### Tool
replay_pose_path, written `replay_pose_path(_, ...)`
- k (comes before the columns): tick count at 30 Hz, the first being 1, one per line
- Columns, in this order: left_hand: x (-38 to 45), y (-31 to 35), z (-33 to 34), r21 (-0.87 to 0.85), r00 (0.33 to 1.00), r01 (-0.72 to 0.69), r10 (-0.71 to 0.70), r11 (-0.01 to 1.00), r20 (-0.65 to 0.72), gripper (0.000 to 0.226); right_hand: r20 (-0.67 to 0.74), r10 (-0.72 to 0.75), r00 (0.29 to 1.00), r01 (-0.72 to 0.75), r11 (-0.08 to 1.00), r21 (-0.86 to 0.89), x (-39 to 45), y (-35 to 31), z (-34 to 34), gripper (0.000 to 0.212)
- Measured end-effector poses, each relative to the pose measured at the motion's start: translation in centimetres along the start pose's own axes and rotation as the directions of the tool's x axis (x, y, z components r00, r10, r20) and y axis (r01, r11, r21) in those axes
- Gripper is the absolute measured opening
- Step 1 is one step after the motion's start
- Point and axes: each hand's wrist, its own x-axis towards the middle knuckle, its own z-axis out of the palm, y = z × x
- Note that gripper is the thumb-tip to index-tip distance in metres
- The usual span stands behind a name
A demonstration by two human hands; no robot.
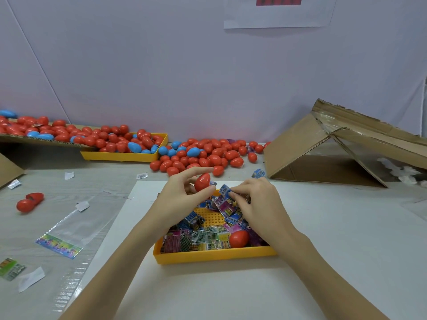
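Head view: over the yellow tray (215, 256), left hand (182, 197) grips red egg (202, 182), right hand (256, 199) pinches packet (225, 190); filling looks far from done.

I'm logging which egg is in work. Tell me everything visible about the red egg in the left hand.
The red egg is smooth, glossy and plastic-looking. The left hand pinches it between thumb and fingers, tilted, above the far end of the yellow tray. The right hand pinches a blue packet beside it; contact cannot be told.
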Motion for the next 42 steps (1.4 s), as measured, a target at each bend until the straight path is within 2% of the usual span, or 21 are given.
replay_pose_path(2,0.0,0.1,0.1,0.037,1.000,-0.013,0.013,0.999,0.005,0.033,-0.030,0.022,0.999,-0.019,0.994,0.106,0.1,-0.1,-0.3,0.013)
replay_pose_path(4,0.0,0.3,0.3,-0.036,0.999,0.003,-0.001,0.999,0.036,0.033,-0.062,0.073,0.995,-0.054,0.962,0.269,0.2,-0.1,-0.8,0.010)
replay_pose_path(6,-0.1,0.4,0.3,-0.122,0.998,0.018,-0.009,0.992,0.068,0.029,-0.028,0.133,0.991,-0.110,0.906,0.408,0.4,-0.1,-1.6,0.011)
replay_pose_path(10,-0.1,0.6,-0.1,-0.092,0.991,-0.012,0.024,0.996,0.129,0.025,0.039,0.168,0.985,-0.158,0.787,0.596,0.5,-0.3,-2.5,0.012)
replay_pose_path(13,-0.2,0.9,-0.1,-0.076,0.990,-0.027,0.037,0.997,0.137,0.027,0.024,0.174,0.984,-0.154,0.793,0.590,0.6,-0.3,-2.7,0.017)
replay_pose_path(19,-0.4,1.1,0.1,-0.063,0.982,-0.080,0.090,0.995,0.163,0.040,-0.018,0.074,0.997,-0.057,0.880,0.471,0.5,-0.4,-2.9,0.021)
replay_pose_path(29,-0.5,0.9,0.0,-0.079,0.970,-0.062,0.079,0.995,0.228,0.030,0.049,0.002,0.999,-0.023,0.904,0.426,0.6,-0.2,-2.9,0.023)
replay_pose_path(42,-0.2,0.6,0.0,-0.100,0.976,-0.053,0.073,0.994,0.207,0.025,0.096,-0.067,0.993,0.025,0.923,0.383,0.6,0.2,-3.2,0.011)
